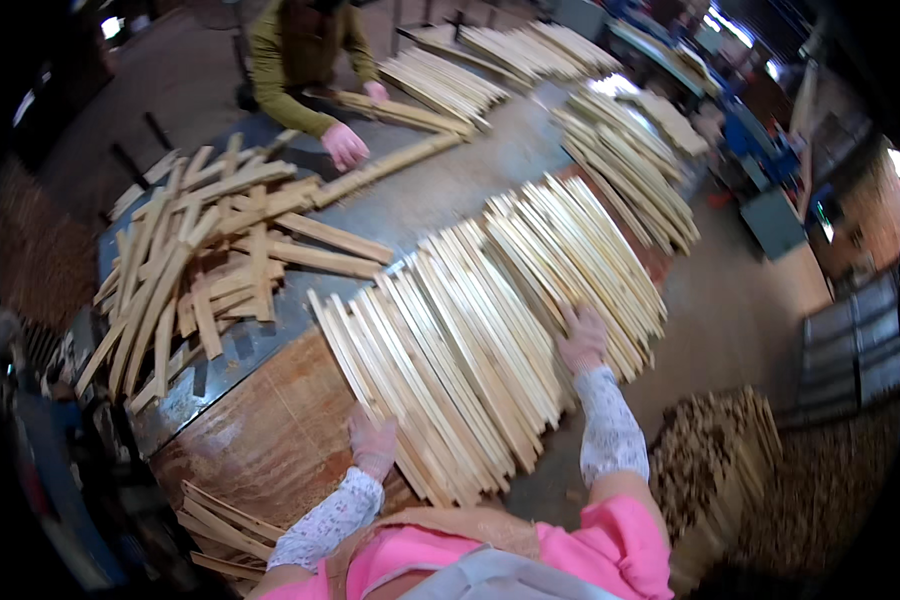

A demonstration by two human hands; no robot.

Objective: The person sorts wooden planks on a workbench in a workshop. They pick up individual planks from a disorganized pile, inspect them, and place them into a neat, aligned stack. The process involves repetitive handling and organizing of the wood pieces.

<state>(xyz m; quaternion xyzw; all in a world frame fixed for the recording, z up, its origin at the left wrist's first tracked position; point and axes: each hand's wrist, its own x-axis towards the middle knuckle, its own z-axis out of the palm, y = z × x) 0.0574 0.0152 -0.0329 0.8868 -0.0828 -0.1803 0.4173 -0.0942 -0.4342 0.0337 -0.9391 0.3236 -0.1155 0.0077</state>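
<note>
A wide row of pale wooden strips (445, 350) lies side by side in front of me, slanting across the table. My left hand (373, 447) rests against the row's left edge near its close end, fingers stretched out. Farther right, my right hand (582, 345) lies on the strips, fingers extended, at a narrow gap between this group and a second group of wooden strips (575, 265). Neither hand is wrapped round a single strip. The undersides of both hands are hidden.
Across the table, a person in an olive jacket (295, 70) reaches over long boards (390, 165). A jumbled pile of wooden slats (200, 240) covers the left. More strips (630, 160) lie far right; stacked wood (715, 460) stands on the floor beside me.
</note>
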